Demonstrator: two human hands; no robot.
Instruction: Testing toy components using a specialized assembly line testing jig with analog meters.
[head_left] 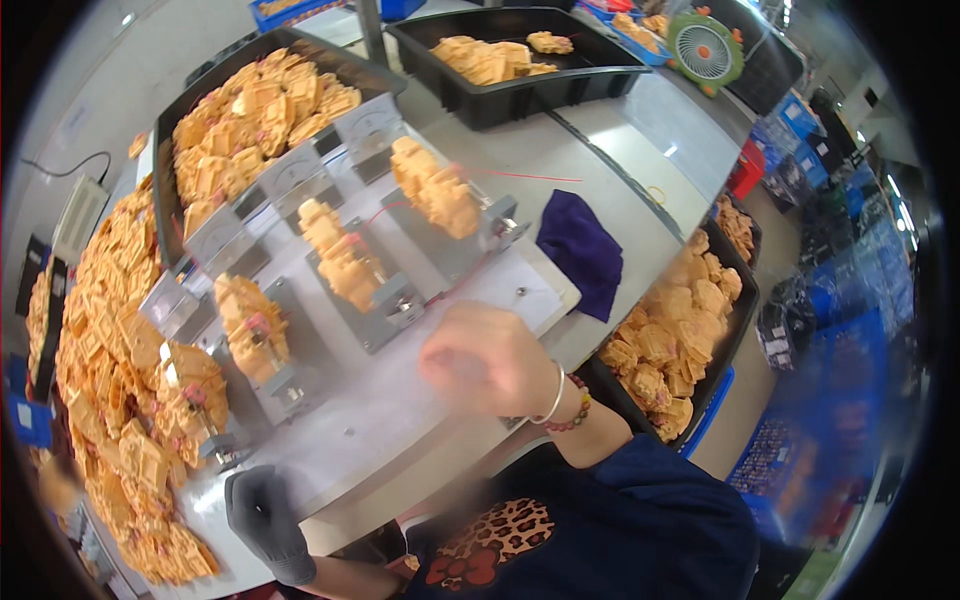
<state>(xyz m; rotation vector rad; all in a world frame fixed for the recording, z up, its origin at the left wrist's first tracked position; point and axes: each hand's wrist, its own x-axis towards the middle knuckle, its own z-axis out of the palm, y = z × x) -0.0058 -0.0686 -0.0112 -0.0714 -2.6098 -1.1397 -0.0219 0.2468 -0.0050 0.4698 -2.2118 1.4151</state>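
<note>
My right hand (482, 362), bare and smeared by motion, is closed over the front part of the white fixture board (375, 425). What its fingers hold, if anything, is hidden. My left hand (262, 522), in a dark grey glove, is curled closed at the board's near left corner; its contents are also hidden. Several tan molded plastic parts stand in a row of clamp fixtures: one far right (435, 188), one in the middle (340, 255), one further left (250, 328) and one nearest my left hand (190, 395). A thin red wire (520, 177) trails from the far one.
Loose tan parts are heaped at left (115, 370). Black trays stand at the back left (370, 75), the back (480, 105) and the right (735, 335), holding more parts. A purple cloth (582, 250) lies beside the board; a green fan (706, 52) stands far right.
</note>
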